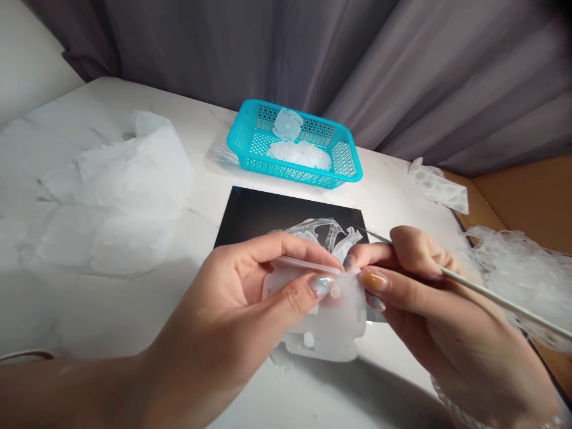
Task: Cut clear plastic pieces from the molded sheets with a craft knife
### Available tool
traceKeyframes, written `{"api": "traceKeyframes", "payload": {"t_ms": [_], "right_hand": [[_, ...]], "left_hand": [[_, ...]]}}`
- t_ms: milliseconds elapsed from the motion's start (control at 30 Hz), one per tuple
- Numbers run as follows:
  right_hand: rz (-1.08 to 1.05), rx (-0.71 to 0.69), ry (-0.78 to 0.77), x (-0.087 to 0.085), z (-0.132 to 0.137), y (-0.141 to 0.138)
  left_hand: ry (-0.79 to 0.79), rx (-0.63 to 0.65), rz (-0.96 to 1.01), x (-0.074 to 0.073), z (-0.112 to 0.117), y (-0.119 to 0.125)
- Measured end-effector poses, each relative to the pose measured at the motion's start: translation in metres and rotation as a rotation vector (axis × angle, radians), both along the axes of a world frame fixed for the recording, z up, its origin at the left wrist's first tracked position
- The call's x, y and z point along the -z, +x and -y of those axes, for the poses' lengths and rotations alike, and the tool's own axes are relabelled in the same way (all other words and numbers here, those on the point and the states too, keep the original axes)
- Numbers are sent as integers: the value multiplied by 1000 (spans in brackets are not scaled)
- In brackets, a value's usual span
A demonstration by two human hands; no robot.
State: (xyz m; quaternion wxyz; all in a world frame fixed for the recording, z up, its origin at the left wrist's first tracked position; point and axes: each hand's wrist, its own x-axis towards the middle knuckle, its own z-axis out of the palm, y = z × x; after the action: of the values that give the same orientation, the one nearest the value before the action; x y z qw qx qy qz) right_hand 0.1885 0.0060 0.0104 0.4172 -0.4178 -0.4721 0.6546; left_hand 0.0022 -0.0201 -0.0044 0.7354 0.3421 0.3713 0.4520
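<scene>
My left hand (pixel 263 292) pinches the upper edge of a translucent white plastic sheet (pixel 333 330) with rounded cutouts and small holes. At the sheet's upper right corner, my right hand (pixel 429 292) closes thumb and fingers on the same sheet. A thin, pale-handled tool (pixel 500 298) with a slim dark tip also rests in my right hand, pointing up and left; its exact kind I cannot make out. Below and behind the hands lies a black mat (pixel 254 214), bearing clear plastic scraps (pixel 330 229) with curved strips. My fingers hide part of the sheet.
A turquoise basket (pixel 290 173) at the back holds several white plastic pieces (pixel 301 155). White, crumpled translucent sheets (pixel 134 173) are heaped at left. To the right, a cardboard box (pixel 527 202) contains tangled plastic offcuts (pixel 522 268); a perforated scrap (pixel 438 185) lies by its edge.
</scene>
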Motion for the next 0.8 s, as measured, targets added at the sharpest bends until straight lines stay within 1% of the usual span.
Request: {"api": "traceKeyframes", "payload": {"t_ms": [133,300,433,567,667,800], "right_hand": [[-33,-5,-45,-2,1,-2],[-8,30,-27,-3,2,-1],[35,38,5,-2,3,1],[62,16,42,-2,3,1],[75,-6,24,-3,3,1],[35,-30,-4,-3,3,1]], "left_hand": [[-34,25,34,1,0,0],[-52,11,94,1,1,1],[-40,-10,85,1,3,1],[-43,15,70,2,3,1],[-31,18,41,3,4,1],[-12,14,28,4,5,1]]}}
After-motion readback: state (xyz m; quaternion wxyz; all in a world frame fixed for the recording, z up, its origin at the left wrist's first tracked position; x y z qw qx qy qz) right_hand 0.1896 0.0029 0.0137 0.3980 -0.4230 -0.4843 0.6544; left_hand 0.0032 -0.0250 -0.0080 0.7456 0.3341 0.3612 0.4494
